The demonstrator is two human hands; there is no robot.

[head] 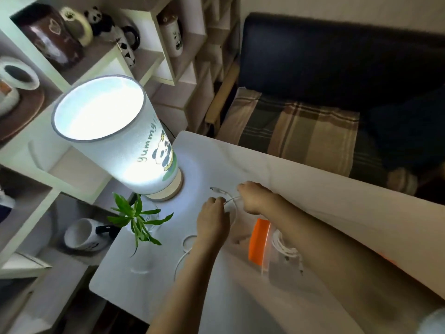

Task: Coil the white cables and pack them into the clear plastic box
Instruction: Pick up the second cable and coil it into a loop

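On the white table (301, 174), right of one lit lamp (115, 141), my two hands, left hand (212, 220) and right hand (256, 197), pinch one white cable (228, 201); a second coil (284, 247) sits in the clear plastic box (279, 266), near right.

The right forearm (337, 239) hides part of the clear box (284, 266); the coiled cable (283, 244) inside is blurred.

White cable (230, 200) loosely looped; clear plastic box (281, 251) holds coiled cable.
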